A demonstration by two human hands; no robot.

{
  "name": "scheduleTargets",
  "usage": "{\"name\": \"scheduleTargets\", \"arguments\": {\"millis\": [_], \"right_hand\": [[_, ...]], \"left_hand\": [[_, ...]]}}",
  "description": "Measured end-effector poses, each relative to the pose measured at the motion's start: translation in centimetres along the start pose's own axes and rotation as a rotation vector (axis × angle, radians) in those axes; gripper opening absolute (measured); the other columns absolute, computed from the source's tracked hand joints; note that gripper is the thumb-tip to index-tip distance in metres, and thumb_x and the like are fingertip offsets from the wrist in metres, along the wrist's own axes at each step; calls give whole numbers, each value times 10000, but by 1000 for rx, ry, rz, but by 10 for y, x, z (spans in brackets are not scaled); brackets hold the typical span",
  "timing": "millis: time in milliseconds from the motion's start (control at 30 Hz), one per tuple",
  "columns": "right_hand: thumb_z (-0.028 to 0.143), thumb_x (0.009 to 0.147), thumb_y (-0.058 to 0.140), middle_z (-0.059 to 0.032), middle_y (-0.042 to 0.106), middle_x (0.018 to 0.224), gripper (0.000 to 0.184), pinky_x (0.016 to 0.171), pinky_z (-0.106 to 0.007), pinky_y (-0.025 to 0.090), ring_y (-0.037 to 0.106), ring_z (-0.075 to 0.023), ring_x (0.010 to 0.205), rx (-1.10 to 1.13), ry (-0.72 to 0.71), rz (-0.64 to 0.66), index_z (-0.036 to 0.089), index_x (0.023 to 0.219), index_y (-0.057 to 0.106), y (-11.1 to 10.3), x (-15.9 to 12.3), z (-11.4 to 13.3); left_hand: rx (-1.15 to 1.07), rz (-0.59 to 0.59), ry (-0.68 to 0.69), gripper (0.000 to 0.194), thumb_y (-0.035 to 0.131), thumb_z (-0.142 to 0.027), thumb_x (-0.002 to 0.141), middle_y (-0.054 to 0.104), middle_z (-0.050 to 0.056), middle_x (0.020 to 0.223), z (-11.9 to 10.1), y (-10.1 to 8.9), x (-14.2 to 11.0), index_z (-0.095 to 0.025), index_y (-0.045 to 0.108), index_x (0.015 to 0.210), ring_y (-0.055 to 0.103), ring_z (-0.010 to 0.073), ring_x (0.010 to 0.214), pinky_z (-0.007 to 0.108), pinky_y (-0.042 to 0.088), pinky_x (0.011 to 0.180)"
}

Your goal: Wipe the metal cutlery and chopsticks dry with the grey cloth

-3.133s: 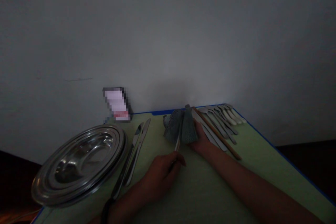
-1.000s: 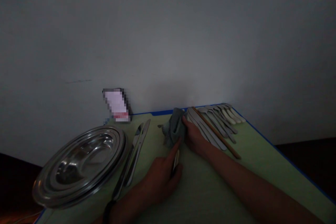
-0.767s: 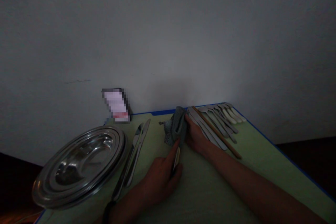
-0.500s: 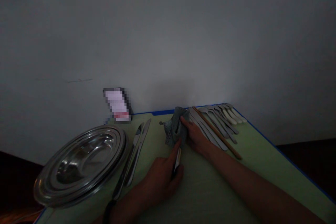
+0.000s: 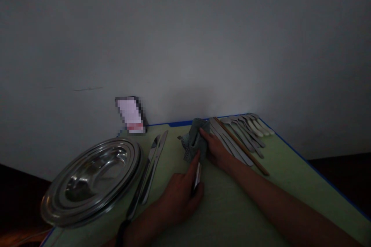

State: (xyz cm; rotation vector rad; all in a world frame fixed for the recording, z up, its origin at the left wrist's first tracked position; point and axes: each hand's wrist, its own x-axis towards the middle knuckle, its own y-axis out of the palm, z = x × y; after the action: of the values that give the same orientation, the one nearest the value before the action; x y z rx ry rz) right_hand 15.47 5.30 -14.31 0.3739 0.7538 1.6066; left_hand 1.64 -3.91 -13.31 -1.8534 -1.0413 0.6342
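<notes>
On the green table top (image 5: 237, 208), my left hand (image 5: 179, 195) is closed round the handle of a metal knife (image 5: 198, 173), index finger stretched along it. The knife's far end is hidden inside a grey-blue cloth (image 5: 193, 142). My right hand (image 5: 216, 150) pinches that cloth round the blade, fingers closed on it. The room is dim, so fine detail is hard to make out.
A row of several spoons and knives (image 5: 243, 135) with a wooden stick (image 5: 240, 146) lies right of my right hand. Two knives (image 5: 150, 168) lie left of my left hand, beside a round steel tray (image 5: 89, 181). A blurred small box (image 5: 130, 115) stands against the wall.
The cloth, spread over the knife 3 s ago, is now bunched round the blade near its far end. My left hand has slid a little nearer me on the handle.
</notes>
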Motion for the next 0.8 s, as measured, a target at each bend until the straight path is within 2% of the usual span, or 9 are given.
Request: {"name": "scheduleTargets", "arguments": {"millis": [133,233,567,800], "right_hand": [[412,785,564,-46,709,789,268,779,-324,504,656,-193,853,43,31,29,168,862,646,-4,4,-2],[399,790,555,-48,710,802,261,784,-320,502,655,-193,860,74,23,58,169,870,646,-5,6,-2],[338,777,575,-53,711,779,198,791,-326,502,658,-194,845,59,45,21,162,831,649,-1,4,0],[316,791,558,-44,712,775,183,796,-319,501,658,-186,848,66,44,-5,163,832,649,0,3,1]], "left_hand": [[-6,10,18,695,380,-276,877,497,-48,578,1,0,2,-162,-14,1438,473,152,548,252,373,553],[-9,20,14,687,381,-269,869,506,-44,586,0,-1,3,-162,12,1439,479,151,542,250,371,544],[-10,33,-6,670,393,-269,867,519,-43,599,-3,-3,2,-176,59,1441,480,147,543,245,384,563],[-2,49,-15,679,383,-264,864,507,-42,600,-2,-3,3,-181,36,1441,483,153,552,245,375,558]]}}
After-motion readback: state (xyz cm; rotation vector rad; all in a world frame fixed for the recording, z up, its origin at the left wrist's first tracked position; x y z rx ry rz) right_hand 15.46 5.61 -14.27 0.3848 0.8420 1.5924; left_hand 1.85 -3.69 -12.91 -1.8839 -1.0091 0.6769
